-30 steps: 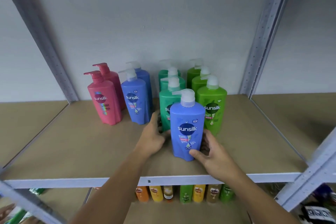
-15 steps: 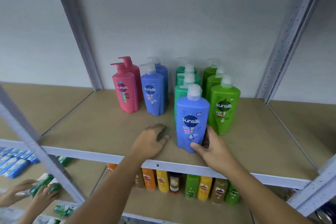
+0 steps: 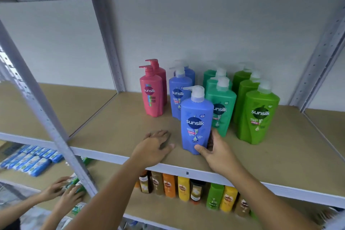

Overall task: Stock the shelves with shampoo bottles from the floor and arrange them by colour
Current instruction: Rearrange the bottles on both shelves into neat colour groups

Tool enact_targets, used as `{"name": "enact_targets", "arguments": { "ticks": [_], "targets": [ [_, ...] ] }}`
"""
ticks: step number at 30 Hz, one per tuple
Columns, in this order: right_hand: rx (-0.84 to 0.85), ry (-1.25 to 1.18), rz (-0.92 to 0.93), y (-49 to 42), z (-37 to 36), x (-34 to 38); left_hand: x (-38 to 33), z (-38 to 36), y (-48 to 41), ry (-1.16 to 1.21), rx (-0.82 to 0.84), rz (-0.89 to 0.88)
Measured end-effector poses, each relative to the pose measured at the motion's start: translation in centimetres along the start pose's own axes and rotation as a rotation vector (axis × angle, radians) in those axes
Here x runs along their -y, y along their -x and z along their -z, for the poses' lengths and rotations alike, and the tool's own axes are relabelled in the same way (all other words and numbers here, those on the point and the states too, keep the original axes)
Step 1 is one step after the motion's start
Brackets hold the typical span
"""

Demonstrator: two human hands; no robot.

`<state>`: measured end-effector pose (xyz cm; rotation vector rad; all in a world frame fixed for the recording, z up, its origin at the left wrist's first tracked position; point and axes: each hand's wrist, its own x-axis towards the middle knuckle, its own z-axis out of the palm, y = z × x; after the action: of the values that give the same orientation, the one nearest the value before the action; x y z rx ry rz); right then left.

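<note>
A blue shampoo bottle (image 3: 196,117) with a white pump stands upright near the front of the brown shelf (image 3: 115,129). My right hand (image 3: 217,151) grips its lower right side, thumb across the base. My left hand (image 3: 154,147) lies palm down on the shelf board, just left of the bottle and apart from it. Behind stand rows sorted by colour: two pink bottles (image 3: 152,93), two blue bottles (image 3: 178,97), three teal bottles (image 3: 221,106) and three green bottles (image 3: 258,114).
Grey metal uprights (image 3: 43,117) frame the shelf bays. On the shelf below stand several small orange, yellow, brown and green bottles (image 3: 183,188). Another person's hands (image 3: 61,192) handle green packs at lower left, near blue packets (image 3: 31,160).
My left hand let go of the blue bottle and settled flat on the shelf. The bottle slid left, in line with the blue row. My view swung left and down.
</note>
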<state>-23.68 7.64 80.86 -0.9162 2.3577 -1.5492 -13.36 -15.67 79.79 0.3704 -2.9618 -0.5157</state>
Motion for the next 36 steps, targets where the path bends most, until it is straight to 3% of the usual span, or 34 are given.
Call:
{"name": "enact_targets", "arguments": {
  "ticks": [11,24,36],
  "targets": [
    [-0.097,0.038,-0.035,-3.3,-5.2,1.7,7.8,2.3,-4.0,0.016,0.057,-0.125],
    [-0.160,0.078,-0.055,-4.0,-7.2,2.5,8.7,2.9,-5.1,0.024,0.059,-0.282],
    [-0.214,0.109,-0.089,-4.3,-7.6,2.1,9.1,1.6,-5.3,0.018,-0.015,-0.305]
  ]
}}
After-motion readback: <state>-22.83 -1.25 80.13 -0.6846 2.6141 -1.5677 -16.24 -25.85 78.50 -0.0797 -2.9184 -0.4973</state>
